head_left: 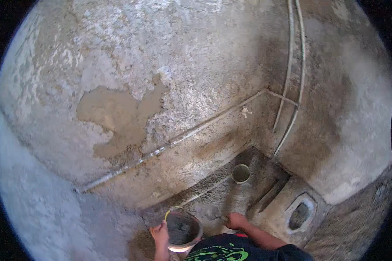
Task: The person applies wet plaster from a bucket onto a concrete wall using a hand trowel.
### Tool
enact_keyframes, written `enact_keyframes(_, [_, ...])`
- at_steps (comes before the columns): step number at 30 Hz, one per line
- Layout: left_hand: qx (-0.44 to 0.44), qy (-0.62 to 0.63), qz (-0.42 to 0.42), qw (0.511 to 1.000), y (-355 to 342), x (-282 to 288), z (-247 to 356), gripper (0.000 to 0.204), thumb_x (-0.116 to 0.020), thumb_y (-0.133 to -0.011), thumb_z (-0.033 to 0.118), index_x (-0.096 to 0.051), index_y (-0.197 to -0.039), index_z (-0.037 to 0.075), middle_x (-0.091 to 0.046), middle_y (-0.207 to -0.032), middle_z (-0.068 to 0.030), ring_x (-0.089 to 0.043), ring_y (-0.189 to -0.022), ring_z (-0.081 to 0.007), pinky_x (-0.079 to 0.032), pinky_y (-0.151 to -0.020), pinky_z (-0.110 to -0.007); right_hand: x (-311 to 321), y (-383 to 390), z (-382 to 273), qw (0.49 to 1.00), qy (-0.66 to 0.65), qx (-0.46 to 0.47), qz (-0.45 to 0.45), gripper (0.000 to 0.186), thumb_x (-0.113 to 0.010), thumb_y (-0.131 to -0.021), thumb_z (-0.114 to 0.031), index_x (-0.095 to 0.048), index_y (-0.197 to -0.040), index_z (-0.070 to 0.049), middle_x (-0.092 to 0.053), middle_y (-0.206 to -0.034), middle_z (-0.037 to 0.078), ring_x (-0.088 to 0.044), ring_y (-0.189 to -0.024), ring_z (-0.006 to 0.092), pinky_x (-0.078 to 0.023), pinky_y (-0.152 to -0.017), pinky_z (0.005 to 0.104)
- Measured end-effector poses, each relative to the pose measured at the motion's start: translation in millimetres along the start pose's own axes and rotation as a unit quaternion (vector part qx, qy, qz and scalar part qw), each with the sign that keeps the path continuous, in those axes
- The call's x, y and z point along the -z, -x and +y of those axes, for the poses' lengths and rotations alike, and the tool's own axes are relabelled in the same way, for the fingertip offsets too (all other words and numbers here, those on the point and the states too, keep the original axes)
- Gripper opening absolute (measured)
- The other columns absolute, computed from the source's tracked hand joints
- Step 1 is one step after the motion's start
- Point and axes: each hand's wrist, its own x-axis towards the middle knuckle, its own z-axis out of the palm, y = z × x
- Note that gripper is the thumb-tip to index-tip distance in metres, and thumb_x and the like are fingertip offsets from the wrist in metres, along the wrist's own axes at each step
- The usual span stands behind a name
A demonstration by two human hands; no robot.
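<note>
A bucket (199, 233) holding a dark grey mix (177, 227) stands by the left hand (160, 233), whose fingers close on its yellow handle (166, 215), while a round container (249, 175) (contents unclear) sits farther off. Floor (220, 195) stretches between them below the wall (196, 152). The right hand (237, 221), fingers curled round a blurred tool (224, 219), points it leftward, long axis roughly crosswise, beside the bucket.

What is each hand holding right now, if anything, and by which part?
The left hand holds the bucket by its yellow handle. The right hand grips what looks like a trowel by its handle end.
</note>
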Motion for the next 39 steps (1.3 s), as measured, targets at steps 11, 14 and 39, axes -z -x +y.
enact_keyframes(11, [-0.009,0.176,0.112,0.978,111,-19,91,0.042,-0.064,-0.094,0.027,-0.057,-0.065,-0.002,-0.05,-0.056,0.0014,-0.045,-0.058,-0.0122,-0.036,-0.054,-0.036,6,68,145,0.999,-0.048,0.018,0.005,0.054,-0.072,-0.076,-0.046,-0.067,-0.112,-0.006,-0.069,-0.1,0.023,-0.065,-0.096,0.0429,-0.052,-0.085,0.0482])
enact_keyframes(14, [0.042,0.209,0.096,0.972,131,-30,108,0.049,-0.063,-0.095,0.03,-0.051,-0.063,-0.004,-0.042,-0.053,0.0024,-0.04,-0.054,-0.0125,-0.032,-0.05,-0.037,34,85,164,0.998,0.004,-0.026,-0.063,0.055,-0.073,-0.076,-0.042,-0.065,-0.115,-0.005,-0.069,-0.103,0.021,-0.065,-0.098,0.042,-0.052,-0.085,0.0477])
enact_keyframes(39, [-0.143,0.05,0.041,0.988,115,-74,199,0.052,-0.06,-0.095,0.041,-0.058,-0.069,-0.004,-0.045,-0.059,-0.0138,-0.048,-0.059,-0.0257,-0.039,-0.058,-0.042,181,36,36,0.921,0.272,0.264,0.093,0.029,-0.065,-0.076,-0.024,-0.072,-0.104,-0.018,-0.071,-0.083,0.012,-0.07,-0.08,0.0318,-0.054,-0.071,0.0477])
